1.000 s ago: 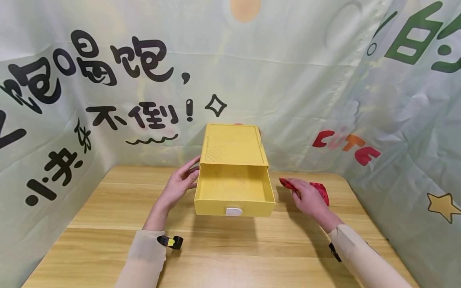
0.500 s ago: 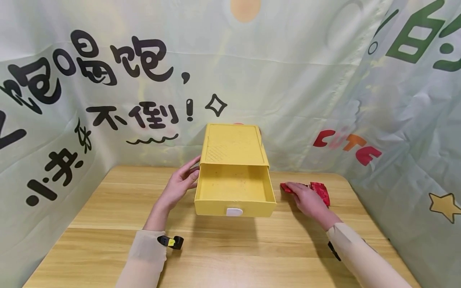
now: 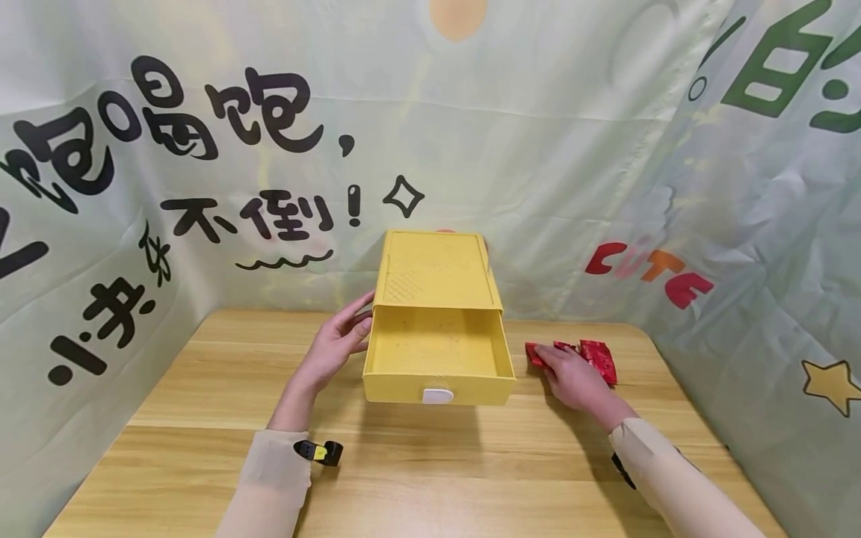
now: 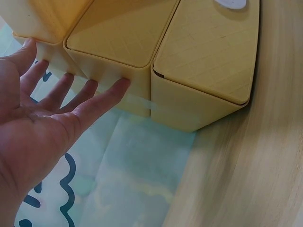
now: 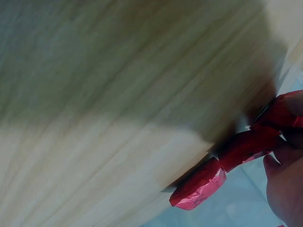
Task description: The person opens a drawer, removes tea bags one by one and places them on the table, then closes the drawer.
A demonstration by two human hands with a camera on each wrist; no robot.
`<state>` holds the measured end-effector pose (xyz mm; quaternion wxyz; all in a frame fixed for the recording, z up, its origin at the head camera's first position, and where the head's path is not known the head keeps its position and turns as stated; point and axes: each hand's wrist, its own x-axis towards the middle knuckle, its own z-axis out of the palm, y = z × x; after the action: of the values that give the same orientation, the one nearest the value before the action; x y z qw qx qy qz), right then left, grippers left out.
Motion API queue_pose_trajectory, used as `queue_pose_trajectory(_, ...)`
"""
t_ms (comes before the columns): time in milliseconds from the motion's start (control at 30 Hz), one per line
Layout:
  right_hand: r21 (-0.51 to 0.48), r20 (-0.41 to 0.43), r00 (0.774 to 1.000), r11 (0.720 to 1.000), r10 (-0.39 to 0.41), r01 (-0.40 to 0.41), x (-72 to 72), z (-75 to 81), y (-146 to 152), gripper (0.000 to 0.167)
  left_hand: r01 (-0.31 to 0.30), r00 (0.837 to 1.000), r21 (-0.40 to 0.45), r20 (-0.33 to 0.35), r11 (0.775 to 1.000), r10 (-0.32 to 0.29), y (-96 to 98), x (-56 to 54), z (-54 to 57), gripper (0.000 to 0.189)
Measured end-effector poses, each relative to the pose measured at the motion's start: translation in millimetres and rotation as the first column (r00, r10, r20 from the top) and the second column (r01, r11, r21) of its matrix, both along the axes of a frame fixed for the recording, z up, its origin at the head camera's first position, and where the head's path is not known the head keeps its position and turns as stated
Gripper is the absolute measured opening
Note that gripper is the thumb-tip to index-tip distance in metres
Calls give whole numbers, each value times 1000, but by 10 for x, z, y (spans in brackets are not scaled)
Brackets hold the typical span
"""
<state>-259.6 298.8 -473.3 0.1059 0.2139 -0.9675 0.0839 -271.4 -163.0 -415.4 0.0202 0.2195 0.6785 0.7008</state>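
While the left side of the yellow box (image 3: pixel 437 269) is touched by the left hand (image 4: pixel 57 118), its fingers are spread wide and kept nearly straight. The top drawer (image 3: pixel 397 389) is pulled out, and a white knob (image 3: pixel 438 397) can be seen on its front. Red packets (image 3: pixel 597 360) are seen on the wooden table (image 3: pixel 202 388), to the right of the box. They are partly covered by the right hand (image 3: pixel 575 379); whether one is pinched cannot be told.

Shiny red packets (image 3: pixel 598 362) right of yellow box (image 3: pixel 437 269) with open drawer (image 3: pixel 397 388)
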Motion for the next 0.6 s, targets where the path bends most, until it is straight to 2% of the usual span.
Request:
queue_pose_trajectory(333, 69, 37, 999, 998, 3, -5, 23, 13, -7, 51, 2, 1000, 6, -1, 1000, -2, 0, -2, -5, 56)
queue_pose_trajectory(600, 50, 73, 997, 998, -30, 26, 36, -30, -1, 57, 10, 1000, 8, -3, 1000, -10, -2, 1, -5, 57)
